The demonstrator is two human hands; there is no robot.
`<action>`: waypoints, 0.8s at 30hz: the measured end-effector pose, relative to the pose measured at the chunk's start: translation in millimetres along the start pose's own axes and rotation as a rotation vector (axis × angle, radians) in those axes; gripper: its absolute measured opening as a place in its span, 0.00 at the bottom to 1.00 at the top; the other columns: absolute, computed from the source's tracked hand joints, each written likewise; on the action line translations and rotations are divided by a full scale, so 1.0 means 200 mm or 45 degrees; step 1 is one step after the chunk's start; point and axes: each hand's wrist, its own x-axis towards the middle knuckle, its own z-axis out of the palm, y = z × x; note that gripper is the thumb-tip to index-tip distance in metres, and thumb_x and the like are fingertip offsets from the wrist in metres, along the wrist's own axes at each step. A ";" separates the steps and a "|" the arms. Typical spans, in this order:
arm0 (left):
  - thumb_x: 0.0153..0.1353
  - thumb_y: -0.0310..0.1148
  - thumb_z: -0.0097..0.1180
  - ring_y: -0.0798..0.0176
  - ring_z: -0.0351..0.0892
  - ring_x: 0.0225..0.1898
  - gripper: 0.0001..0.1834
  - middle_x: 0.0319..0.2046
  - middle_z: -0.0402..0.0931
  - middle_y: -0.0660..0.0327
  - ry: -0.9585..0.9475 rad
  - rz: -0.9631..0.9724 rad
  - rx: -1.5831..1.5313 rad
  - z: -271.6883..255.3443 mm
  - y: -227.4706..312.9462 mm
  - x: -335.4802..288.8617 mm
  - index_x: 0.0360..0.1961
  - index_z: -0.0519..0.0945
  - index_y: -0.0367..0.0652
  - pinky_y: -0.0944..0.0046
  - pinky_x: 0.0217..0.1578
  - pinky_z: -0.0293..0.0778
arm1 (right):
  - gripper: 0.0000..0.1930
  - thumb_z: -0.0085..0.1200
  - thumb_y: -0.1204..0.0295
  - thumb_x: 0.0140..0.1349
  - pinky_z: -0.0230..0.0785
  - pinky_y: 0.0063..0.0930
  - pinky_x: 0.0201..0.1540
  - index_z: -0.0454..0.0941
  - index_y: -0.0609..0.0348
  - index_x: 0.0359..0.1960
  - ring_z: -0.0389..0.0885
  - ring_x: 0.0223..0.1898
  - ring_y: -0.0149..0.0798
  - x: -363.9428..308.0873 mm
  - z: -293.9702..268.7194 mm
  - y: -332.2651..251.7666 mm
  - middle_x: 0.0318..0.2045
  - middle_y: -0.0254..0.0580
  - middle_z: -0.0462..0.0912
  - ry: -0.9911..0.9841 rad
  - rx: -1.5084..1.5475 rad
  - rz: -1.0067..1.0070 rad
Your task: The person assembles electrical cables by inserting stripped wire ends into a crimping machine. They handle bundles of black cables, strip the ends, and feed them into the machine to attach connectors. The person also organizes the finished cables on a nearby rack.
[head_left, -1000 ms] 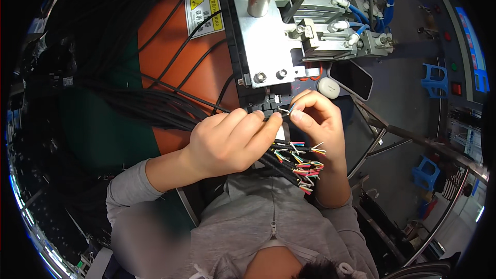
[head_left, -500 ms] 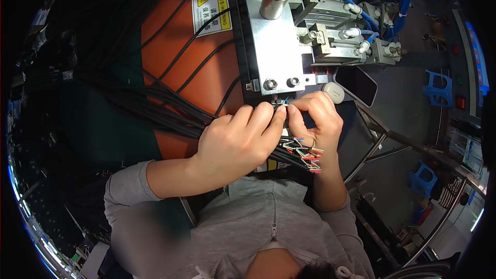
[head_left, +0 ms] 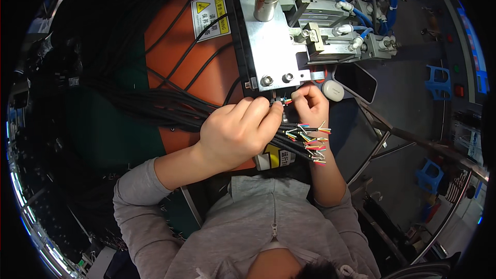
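My left hand (head_left: 238, 130) pinches a black cable just below the metal press head (head_left: 274, 62). Short coloured wires (head_left: 287, 102) fan out from the cable's end, past my left fingertips. Close by on the right, my right hand (head_left: 313, 104) has its fingers curled and thumb and forefinger together near the wire ends. Whatever lies between those tips is too small to make out. A bundle of black cables (head_left: 165, 108) runs under my left hand. Its stripped ends (head_left: 312, 144), with multicoloured wires, lie across in front of my right wrist.
Pneumatic cylinders (head_left: 336, 41) with blue hoses stand behind at the right. A round white case (head_left: 333, 91) and a phone (head_left: 356, 81) lie beside my right hand. An orange panel (head_left: 206, 80) bears a warning label (head_left: 211, 16). Blue stools (head_left: 438, 82) stand on the floor at right.
My right hand has drawn slightly back from my left fingertips, its fingers curling more, and the coloured wires between the hands now show. My left hand keeps its pinch. The view has shifted a little.
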 end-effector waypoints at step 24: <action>0.51 0.27 0.60 0.69 0.73 0.22 0.10 0.23 0.69 0.66 -0.217 -0.136 0.146 -0.08 0.04 -0.03 0.36 0.81 0.39 0.69 0.20 0.67 | 0.08 0.62 0.80 0.50 0.72 0.28 0.41 0.82 0.62 0.34 0.81 0.36 0.37 0.01 -0.07 -0.17 0.32 0.40 0.82 -0.240 -0.263 -0.764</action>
